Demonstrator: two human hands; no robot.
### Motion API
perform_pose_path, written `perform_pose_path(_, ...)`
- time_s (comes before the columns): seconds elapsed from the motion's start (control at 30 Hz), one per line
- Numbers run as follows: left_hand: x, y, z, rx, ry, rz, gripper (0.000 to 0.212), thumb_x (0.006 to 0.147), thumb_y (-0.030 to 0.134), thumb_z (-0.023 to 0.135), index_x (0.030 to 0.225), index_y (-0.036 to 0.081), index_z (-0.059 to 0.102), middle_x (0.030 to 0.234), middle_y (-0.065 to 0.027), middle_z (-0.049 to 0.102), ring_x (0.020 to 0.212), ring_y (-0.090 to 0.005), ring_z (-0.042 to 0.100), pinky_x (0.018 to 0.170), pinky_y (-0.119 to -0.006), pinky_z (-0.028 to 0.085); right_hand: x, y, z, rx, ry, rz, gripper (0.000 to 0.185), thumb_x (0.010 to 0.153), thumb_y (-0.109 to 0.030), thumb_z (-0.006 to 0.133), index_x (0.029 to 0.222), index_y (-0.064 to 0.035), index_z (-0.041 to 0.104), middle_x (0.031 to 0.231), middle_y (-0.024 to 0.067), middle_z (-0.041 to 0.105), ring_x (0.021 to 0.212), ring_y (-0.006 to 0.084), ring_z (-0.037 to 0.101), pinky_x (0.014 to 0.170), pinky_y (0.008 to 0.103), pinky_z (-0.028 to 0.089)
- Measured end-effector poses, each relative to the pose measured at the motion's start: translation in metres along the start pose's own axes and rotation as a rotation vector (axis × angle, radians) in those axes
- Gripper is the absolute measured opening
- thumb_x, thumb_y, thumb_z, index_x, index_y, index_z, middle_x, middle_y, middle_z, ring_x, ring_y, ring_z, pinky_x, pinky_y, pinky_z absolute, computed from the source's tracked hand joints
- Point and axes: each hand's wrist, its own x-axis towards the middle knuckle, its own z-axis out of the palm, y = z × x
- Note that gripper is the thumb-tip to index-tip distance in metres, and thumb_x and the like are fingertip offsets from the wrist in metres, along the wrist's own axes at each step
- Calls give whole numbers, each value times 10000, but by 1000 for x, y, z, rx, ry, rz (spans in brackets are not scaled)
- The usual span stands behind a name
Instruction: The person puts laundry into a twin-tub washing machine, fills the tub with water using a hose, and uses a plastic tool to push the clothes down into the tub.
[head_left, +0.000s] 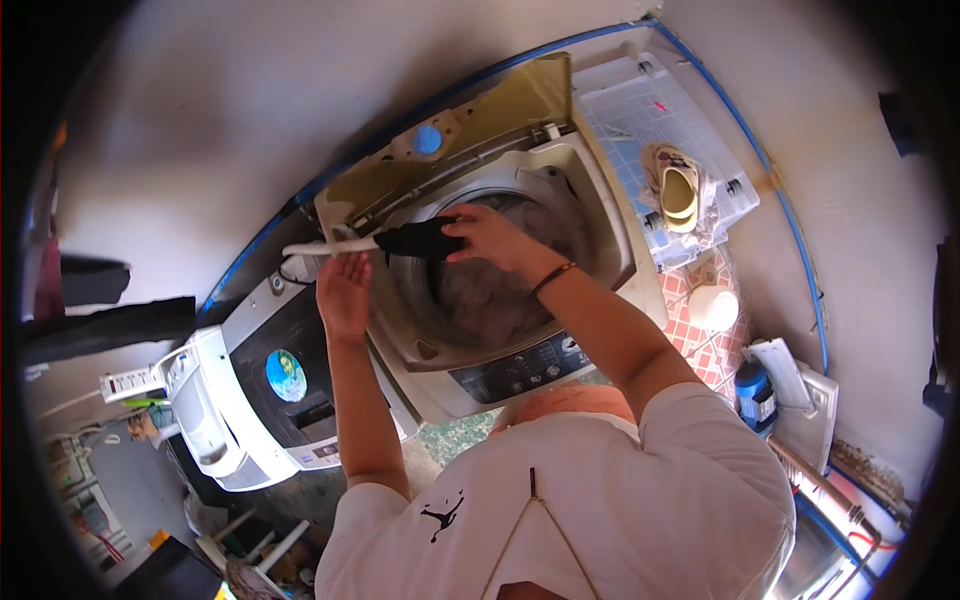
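Observation:
Before me is a top-loading washing machine (420, 358) with its lid (517, 97) raised. Bunched wet-looking laundry (495, 296) lies in its drum. Over the drum, my right hand (487, 236) grips a black cloth piece (421, 238), which may be a sock. A white hose (330, 247) runs from the left up to this cloth; whether it goes inside is hidden. My left hand (345, 296) is held up at the machine's left rim, palm showing and fingers straight. Its fingertips are just below the hose, and I cannot tell if they touch it.
A second washing machine (315, 367) with a dark lid stands at left, beside a power strip (131, 385). On the right, a clear plastic storage box (600, 112) carries pale shoes (679, 199). A white round container (712, 307) sits on the tiled floor. Blue pipe (772, 180) follows the wall.

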Motion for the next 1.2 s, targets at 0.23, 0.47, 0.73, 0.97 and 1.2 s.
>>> perform_pose_path(0.23, 14, 6, -17, 252, 105, 45, 397, 907, 318, 529, 1041, -55, 500, 932, -136, 586, 871, -222, 593, 777, -311, 506, 28, -1, -10, 189, -78, 306, 279, 887, -197, 532, 1111, -31, 525, 1062, 95, 558, 925, 225, 596, 776, 393, 533)
perform_pose_path(0.47, 21, -6, -19, 156, 51, 42, 378, 917, 297, 510, 1036, -62, 499, 937, -169, 602, 852, -244, 619, 778, -322, 522, 72, 89, -25, 200, -89, 200, 232, 904, -182, 503, 1089, -51, 551, 1041, 58, 603, 921, 197, 601, 827, 348, 516)
perform_pose_path(0.73, 34, -26, -25, 149, -95, 117, 335, 947, 283, 435, 1025, -34, 512, 944, -213, 616, 843, -257, 625, 770, -323, 525, 118, 128, -66, -755, 179, -184, 293, 840, -153, 541, 1120, -67, 557, 1018, 97, 621, 879, 248, 608, 788, 344, 497)
perform_pose_path(0.97, 33, -25, -34, 90, -93, 143, 336, 949, 270, 426, 1005, -47, 523, 942, -227, 615, 823, -267, 629, 770, -346, 530, 102, 153, -71, -1702, -132, -267, 343, 797, -166, 554, 1124, -61, 558, 1029, 130, 616, 902, 291, 602, 815, 385, 464)
perform_pose_path(1.2, 34, -28, -27, 3, -122, 156, 336, 951, 266, 419, 1016, -46, 526, 930, -222, 620, 809, -267, 634, 761, -349, 537, 87, 165, -30, -1322, -456, -218, 386, 758, -255, 568, 1104, -84, 583, 1041, 151, 610, 971, 319, 580, 868, 418, 419)
